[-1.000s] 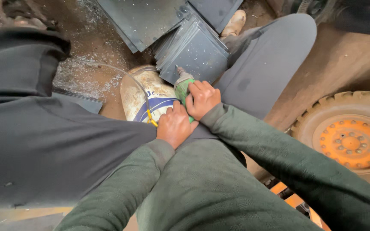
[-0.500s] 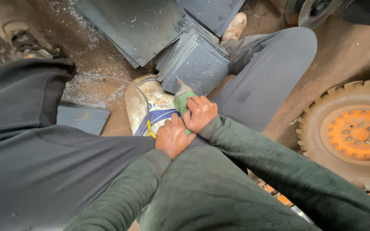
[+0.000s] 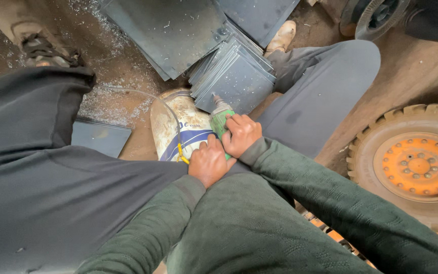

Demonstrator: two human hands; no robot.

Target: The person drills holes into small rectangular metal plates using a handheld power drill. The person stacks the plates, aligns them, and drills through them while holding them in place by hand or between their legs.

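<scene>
Both hands clamped on a green power drill (image 3: 222,121), tip pressed down onto a stack of dark square metal plates (image 3: 236,76). Right hand (image 3: 241,134) wrapped round the drill body, fingers (image 3: 233,123) curled tight over the green casing, likely to steer and keep the tool aligned. Left hand (image 3: 209,162) set just behind and below, fingers folded shut against the rear of the tool, seemingly to add push from the back; exactly what lies under that palm cannot be told. Bit itself short and grey, just ahead of the right fingers, meeting the top plate near its lower edge.

Plates fanned slightly, corners offset, resting partly on a worn whitish sack or drum (image 3: 178,127) with blue stripes, just left of the fingers; probably placed so as to lift the stack off the floor. Thin cable (image 3: 158,101) looping over that sack toward the left fingers, with a small yellow fitting (image 3: 181,152) beside them. Larger dark metal sheets (image 3: 173,30) farther beyond the fingers, past the stack. Pale metal shavings (image 3: 107,96) scattered on the dirt floor to the left. Legs in dark trousers spread on either side of the work, seemingly bracing it. Another person's shoe (image 3: 41,48) far up-left; a tan shoe (image 3: 282,36) beyond the plates. Tyre with orange wheel hub (image 3: 419,165) well off to the right of the fingers.
</scene>
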